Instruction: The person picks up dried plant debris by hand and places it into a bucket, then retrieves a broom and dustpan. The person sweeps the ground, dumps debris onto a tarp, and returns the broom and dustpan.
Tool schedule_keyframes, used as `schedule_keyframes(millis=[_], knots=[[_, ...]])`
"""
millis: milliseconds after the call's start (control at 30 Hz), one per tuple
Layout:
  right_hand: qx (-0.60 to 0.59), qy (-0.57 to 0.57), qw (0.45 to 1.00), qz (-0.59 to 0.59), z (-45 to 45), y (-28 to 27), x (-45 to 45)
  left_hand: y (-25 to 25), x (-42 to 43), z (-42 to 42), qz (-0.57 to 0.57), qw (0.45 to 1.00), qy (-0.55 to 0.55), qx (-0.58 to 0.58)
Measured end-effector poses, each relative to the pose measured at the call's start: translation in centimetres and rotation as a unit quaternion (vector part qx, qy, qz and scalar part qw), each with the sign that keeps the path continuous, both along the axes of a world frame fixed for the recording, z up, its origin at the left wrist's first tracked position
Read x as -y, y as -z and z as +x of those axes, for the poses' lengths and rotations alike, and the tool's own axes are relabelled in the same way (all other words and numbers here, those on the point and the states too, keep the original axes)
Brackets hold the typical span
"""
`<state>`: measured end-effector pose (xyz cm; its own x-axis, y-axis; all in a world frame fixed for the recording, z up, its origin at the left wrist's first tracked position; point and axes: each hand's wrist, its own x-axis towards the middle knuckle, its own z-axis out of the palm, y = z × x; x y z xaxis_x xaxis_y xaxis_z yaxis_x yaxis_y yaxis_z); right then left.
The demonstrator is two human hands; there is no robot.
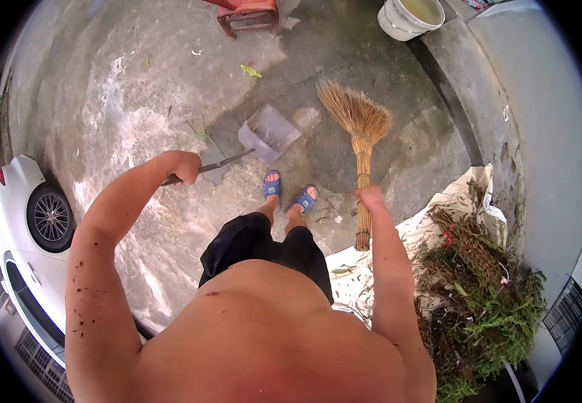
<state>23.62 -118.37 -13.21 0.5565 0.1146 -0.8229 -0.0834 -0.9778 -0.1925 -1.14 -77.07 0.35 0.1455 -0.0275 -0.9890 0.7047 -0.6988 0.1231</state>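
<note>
Grip: left hand [182, 166] is curled round a dark dustpan handle [227, 162]; right hand [370, 195] is wrapped round the broom handle [363, 225], its butt end jutting back toward the body. The hands are well apart and bare.

From the left hand the handle runs rightward to a greyish, see-through dustpan [271, 133], which sits between the hands and a little ahead of them. Ahead of the right hand, straw bristles [357, 111] fan out, apart from the pan. I cannot tell whether pan or bristles touch the floor.

Between the hands, lower down: two feet in blue sandals [273, 186]. Just ahead of the left hand, a thin green stem [202, 133] on the concrete floor [130, 87]. Beyond the dustpan, a yellow-green leaf [251, 71]; farther out, a red chair [247, 15].

Well ahead of the right hand, a white bucket [398, 25] containing murky, yellowish liquid. To its right and nearer the body, a pale sheet [432, 215] bears a heap of cut plants [479, 302], part green, part brown.

Well left of the left hand, a white car [19, 188], wheel [50, 217] facing the person.
</note>
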Motion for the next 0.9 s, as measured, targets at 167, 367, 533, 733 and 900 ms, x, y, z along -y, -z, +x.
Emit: schedule_keyframes(millis=[167,367,533,733,900], knots=[[0.064,-0.12,0.991,-0.015,-2.2,8.1,-1.4,1.6,-0.5,6.0,-0.023,0.993,0.017,-0.114],[-0.129,-0.16,0.977,0.047,-4.1,-3.2,3.2,1.5,0.9,6.9,-0.026,0.992,0.005,-0.126],[-0.085,-0.077,0.993,0.021,-8.6,-7.1,6.4,1.6,1.5,5.7,-0.024,0.993,0.001,-0.117],[-0.052,0.052,0.996,0.047,-11.1,-2.7,3.1,1.5,2.6,6.1,-0.003,0.994,0.037,-0.107],[-0.031,-0.01,0.999,-0.015,-11.7,3.4,-0.9,3.3,1.9,6.6,-0.014,0.989,0.053,-0.141]])
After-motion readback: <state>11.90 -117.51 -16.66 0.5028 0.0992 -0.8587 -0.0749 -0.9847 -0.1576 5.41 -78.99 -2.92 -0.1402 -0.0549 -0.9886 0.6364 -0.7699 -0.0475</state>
